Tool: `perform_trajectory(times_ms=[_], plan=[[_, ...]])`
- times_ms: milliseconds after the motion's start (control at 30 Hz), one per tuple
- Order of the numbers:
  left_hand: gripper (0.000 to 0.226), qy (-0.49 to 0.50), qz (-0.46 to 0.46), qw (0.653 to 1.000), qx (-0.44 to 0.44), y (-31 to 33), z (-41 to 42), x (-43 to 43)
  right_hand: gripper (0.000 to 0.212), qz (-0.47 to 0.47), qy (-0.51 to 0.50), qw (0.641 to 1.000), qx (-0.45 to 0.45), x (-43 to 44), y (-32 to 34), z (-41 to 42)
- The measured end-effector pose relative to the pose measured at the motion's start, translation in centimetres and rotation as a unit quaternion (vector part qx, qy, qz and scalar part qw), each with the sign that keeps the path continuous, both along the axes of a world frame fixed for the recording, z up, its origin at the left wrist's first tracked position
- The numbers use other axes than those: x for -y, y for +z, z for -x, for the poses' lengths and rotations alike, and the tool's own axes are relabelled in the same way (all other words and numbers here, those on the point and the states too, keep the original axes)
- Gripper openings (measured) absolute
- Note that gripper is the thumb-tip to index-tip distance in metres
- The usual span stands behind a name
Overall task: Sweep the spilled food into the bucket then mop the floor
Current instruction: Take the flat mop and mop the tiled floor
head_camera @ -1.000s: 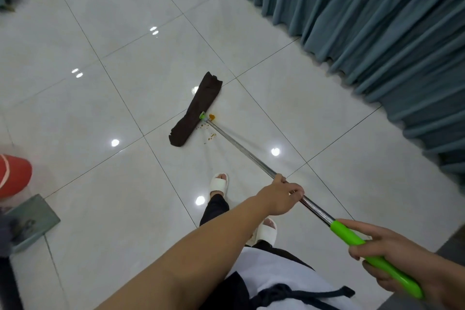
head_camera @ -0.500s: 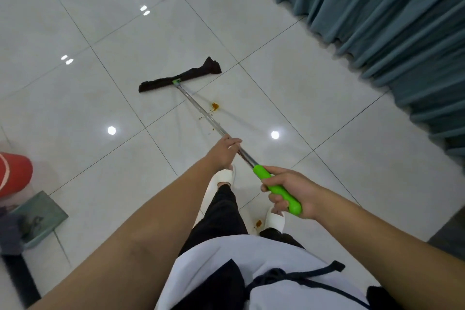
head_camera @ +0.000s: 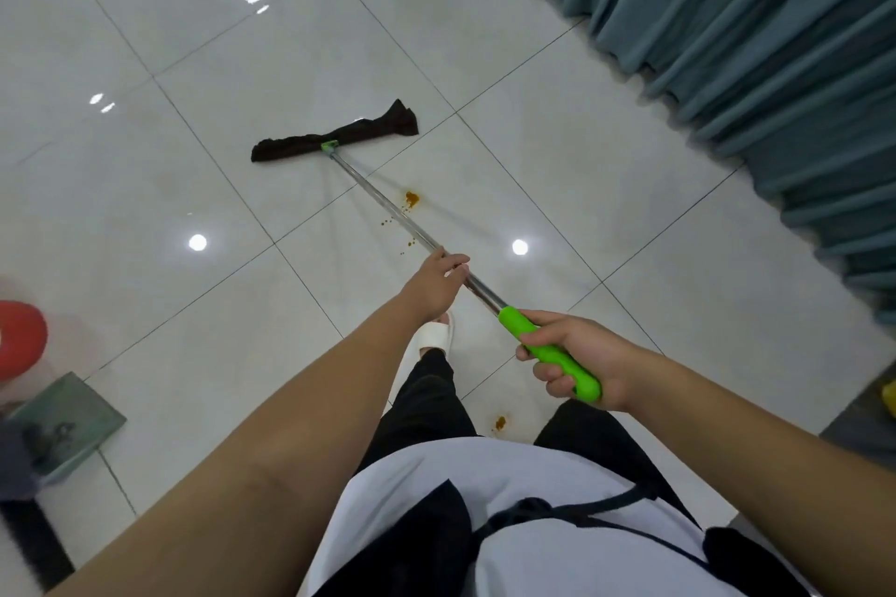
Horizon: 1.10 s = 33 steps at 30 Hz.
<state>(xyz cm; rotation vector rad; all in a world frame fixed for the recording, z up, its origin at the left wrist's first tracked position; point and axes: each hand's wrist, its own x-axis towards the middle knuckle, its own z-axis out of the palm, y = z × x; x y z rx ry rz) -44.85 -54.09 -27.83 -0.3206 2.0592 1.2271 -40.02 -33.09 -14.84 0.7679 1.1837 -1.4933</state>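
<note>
Left hand [head_camera: 439, 281] wraps loosely round the steel pole of the mop [head_camera: 388, 208], partway down it, fingers curled over the top; the grip is light rather than tight.

From the left edge: at about nine o'clock a red bucket [head_camera: 19, 337] is cut off by the frame, and just below it, toward eight o'clock, lies a green dustpan [head_camera: 63, 427] with dark bits in it. Above centre, near twelve o'clock, the dark brown mop cloth [head_camera: 334, 138] lies flat across the white tiled floor [head_camera: 194, 39]. An orange spill [head_camera: 411, 198] sits just right of the pole, with smaller specks scattered along it. A second orange spot [head_camera: 499, 423] lies between the person's legs, near a white slipper [head_camera: 434, 337].

Toward four o'clock the right hand [head_camera: 577, 359] is clenched round the green handle [head_camera: 550, 354]. Teal curtains [head_camera: 727, 39] fill the upper right, from one to three o'clock.
</note>
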Motion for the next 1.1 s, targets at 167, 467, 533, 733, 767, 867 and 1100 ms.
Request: perform_trajectory(times_ms=[167, 467, 533, 733, 767, 867, 1100], plan=[[0.047, -0.016, 0.001, 1.000, 0.000, -0.5, -2.8, -2.8, 0.046, 0.000, 0.002, 1.000, 0.016, -3.2, -0.8, -2.7], [0.046, -0.043, 0.041, 0.997, 0.041, 1.0, -10.6, -19.2, 0.046, -0.005, 0.028, 0.999, 0.031, -20.6, -0.6, -9.5], [0.044, -0.059, 0.046, 0.997, 0.028, 2.0, -12.7, -23.9, 0.050, -0.021, 0.038, 0.999, 0.031, -25.4, 0.2, -11.4], [0.045, -0.162, 0.063, 0.984, 0.027, 4.9, -18.7, -34.6, 0.060, -0.057, 0.063, 0.996, 0.029, -36.6, 4.0, -16.8], [0.045, -0.172, 0.061, 0.983, 0.026, 5.3, -19.5, -35.6, 0.060, -0.061, 0.070, 0.995, 0.023, -37.7, 4.4, -17.4], [0.045, -0.161, 0.057, 0.985, 0.034, 5.7, -21.3, -36.7, 0.059, -0.068, 0.081, 0.994, 0.005, -38.8, 4.8, -18.9], [0.044, -0.036, 0.064, 0.997, 0.030, 4.5, -23.2, -33.4, 0.054, -0.049, 0.063, 0.997, -0.006, -32.5, 2.1, -20.0]])
